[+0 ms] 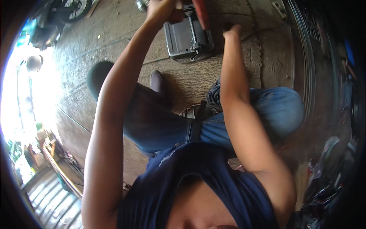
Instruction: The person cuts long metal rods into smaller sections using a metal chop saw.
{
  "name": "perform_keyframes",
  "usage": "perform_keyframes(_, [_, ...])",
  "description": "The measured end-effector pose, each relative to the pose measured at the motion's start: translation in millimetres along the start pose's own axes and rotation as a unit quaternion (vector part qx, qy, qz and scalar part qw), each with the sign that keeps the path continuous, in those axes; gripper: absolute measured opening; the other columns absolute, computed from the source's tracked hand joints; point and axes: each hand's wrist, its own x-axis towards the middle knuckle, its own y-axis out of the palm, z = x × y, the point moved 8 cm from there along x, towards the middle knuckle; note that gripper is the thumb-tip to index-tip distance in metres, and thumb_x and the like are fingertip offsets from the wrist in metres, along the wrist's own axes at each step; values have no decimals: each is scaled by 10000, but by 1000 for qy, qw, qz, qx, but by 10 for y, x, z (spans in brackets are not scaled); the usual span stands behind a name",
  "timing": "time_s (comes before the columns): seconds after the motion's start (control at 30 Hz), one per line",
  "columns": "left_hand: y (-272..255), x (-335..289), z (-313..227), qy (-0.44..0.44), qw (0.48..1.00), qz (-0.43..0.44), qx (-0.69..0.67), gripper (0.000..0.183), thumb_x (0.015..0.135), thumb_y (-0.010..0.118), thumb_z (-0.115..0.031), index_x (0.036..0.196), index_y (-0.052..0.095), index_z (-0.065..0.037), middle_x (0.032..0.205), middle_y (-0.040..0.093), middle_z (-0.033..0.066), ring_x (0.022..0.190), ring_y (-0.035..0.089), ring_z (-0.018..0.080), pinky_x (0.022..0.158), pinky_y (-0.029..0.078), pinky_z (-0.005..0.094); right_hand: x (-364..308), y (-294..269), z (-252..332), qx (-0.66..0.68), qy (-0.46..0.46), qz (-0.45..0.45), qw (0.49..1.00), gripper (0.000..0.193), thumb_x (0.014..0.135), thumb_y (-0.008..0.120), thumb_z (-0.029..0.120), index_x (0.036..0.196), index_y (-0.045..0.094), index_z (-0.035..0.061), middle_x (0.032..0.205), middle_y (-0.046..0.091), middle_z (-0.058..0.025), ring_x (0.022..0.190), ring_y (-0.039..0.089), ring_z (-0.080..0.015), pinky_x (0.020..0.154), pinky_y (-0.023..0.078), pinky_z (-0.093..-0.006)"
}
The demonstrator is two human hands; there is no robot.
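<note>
A dark grey, box-like metal machine base (183, 41) sits on the floor ahead of me, with a rod and a small bent metal piece along its right side. A red arm or bar (201, 14) rises over it toward the top edge. My left hand (163, 10) is at the base's far left corner, its fingers closed near a dark reddish part; what it grips is not clear. To the right of the base, my right hand (233, 30) is closed, with something small and dark at its fingers. The tops of the machine and of my left hand are cut off.
A cable (263, 30) runs over the rough floor at the right. Long metal bars (305, 57) lie along the right side. A motorcycle wheel (74, 9) shows at the far left. Below it, near the bright opening, is a corrugated sheet (49, 202). My shoe (156, 81) is just before the base.
</note>
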Motion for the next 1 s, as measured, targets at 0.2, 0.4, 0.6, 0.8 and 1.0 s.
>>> perform_keyframes(0.2, [-73, 4, -11, -35, 993, -32, 105, 397, 809, 676, -239, 1071, 582, 44, 933, 633, 129, 739, 662, 207, 588, 552, 312, 521, -112, -313, 21, 44, -16, 999, 517, 941, 448, 309, 1371, 413, 24, 1379, 467, -150, 1271, 447, -247, 1029, 384, -421])
perform_keyframes(0.4, [-16, -72, 60, -58, 994, 25, 85, 450, 847, 643, -243, 1179, 518, 33, 1086, 600, 147, 791, 670, 240, 573, 565, 317, 967, 129, -474, -95, -136, 131, 977, 471, 953, 473, 296, 1338, 457, 25, 1346, 497, -150, 1246, 471, -257, 1008, 402, -410])
perform_keyframes(0.6, [23, -138, 72, -122, 992, -2, 12, 415, 819, 649, -171, 1186, 546, -7, 1105, 589, 119, 756, 646, 195, 605, 543, 297, 1096, 333, -606, -150, -230, 201, 940, 427, 965, 498, 283, 1305, 501, 25, 1312, 527, -151, 1220, 495, -266, 988, 419, -400])
perform_keyframes(0.8, [-90, -210, 128, -134, 990, -36, 9, 323, 878, 599, -202, 1080, 559, 47, 830, 580, 65, 689, 581, 129, 619, 488, 248, 997, 342, -625, -214, -295, 121, 923, 372, 929, 597, 226, 1217, 579, -8, 1211, 598, -148, 1141, 547, -248, 976, 420, -358])
perform_keyframes(1.0, [462, -341, -335, 327, 583, 60, 741, 287, 771, 695, -157, 968, 578, 16, 741, 567, 80, 675, 586, 181, 683, 503, 298, 1115, 471, -719, -121, -279, 161, 939, 298, 917, 633, 220, 1121, 633, 2, 1004, 653, -66, 948, 579, -143, 838, 453, -315])
